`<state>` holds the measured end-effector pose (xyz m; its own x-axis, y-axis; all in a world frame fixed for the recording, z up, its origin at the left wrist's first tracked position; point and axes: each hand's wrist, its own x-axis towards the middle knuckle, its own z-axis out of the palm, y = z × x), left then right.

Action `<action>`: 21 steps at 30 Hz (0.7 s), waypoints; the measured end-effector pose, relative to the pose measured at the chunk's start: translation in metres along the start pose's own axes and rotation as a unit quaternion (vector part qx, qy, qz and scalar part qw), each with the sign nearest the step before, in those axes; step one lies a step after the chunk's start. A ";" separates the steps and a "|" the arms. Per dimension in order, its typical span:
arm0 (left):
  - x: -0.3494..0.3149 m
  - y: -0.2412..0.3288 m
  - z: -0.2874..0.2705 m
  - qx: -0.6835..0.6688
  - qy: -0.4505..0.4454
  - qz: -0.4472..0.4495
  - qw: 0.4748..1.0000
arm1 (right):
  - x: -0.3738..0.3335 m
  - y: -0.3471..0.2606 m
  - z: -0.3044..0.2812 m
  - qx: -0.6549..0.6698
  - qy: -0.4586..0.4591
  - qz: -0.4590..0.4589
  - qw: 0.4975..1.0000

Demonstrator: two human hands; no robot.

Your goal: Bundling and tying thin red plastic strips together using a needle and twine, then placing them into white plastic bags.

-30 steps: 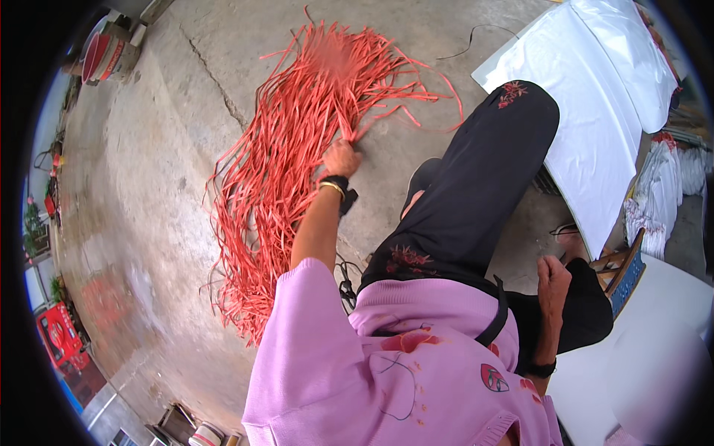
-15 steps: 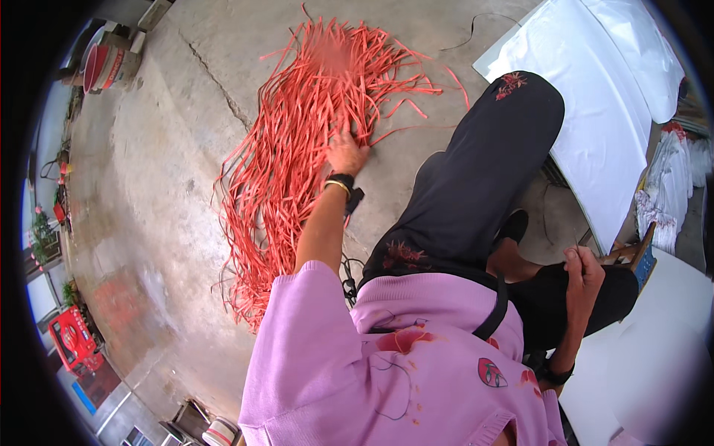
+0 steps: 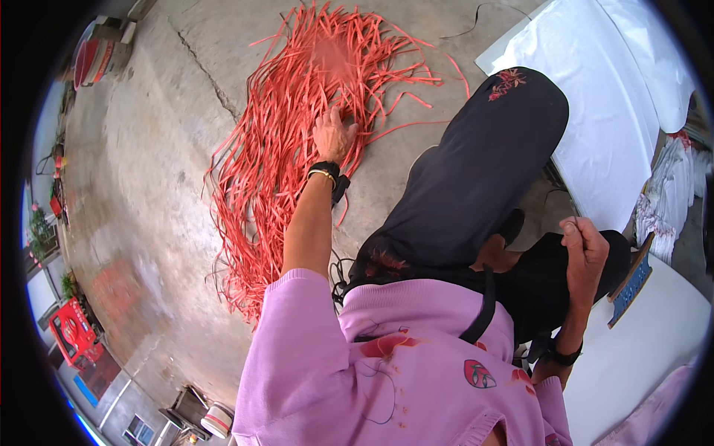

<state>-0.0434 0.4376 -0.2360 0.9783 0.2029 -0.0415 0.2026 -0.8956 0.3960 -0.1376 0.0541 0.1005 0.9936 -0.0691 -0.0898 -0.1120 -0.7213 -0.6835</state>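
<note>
A long heap of thin red plastic strips (image 3: 256,201) lies on the concrete floor to my left. My left hand (image 3: 335,138) rests on top of the heap, back upward, its fingers apart and reaching among the strips. Some fingertips are hidden there, and no strip is plainly gripped. Over my right thigh, my right hand (image 3: 585,249) is raised and closed, thumb pressed to the fingers in a pinch. What it pinches, if anything, is too small to make out.
White sheeting (image 3: 587,97) covers a flat panel at the upper right, with crumpled white bags (image 3: 662,197) beside it. A blue-edged wooden piece (image 3: 632,286) sits by my right knee. At the far left stand a red and white bucket (image 3: 95,61) and a red crate (image 3: 72,332).
My left hand has slid a little up and to the left over the strips. The right hand has risen slightly and stays pinched. The whole view has shifted a little.
</note>
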 end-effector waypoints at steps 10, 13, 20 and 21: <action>-0.001 -0.010 -0.026 0.164 0.046 -0.120 0.978 | -0.003 0.006 -0.006 -0.001 0.002 0.022 1.000; 0.017 -0.002 -0.026 0.144 0.094 -0.007 0.985 | -0.003 -0.003 -0.004 -0.005 0.002 0.024 1.000; -0.007 0.031 0.014 0.093 0.075 -0.129 0.984 | -0.014 -0.037 -0.031 -0.039 -0.007 0.025 0.999; -0.020 0.037 0.020 0.070 0.018 -0.089 0.993 | -0.014 -0.040 -0.035 -0.015 0.001 0.012 1.000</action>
<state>-0.0548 0.3921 -0.2385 0.9249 0.3747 -0.0648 0.3784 -0.8899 0.2548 -0.1463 0.0601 0.1541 0.9905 -0.0889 -0.1047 -0.1361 -0.7403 -0.6584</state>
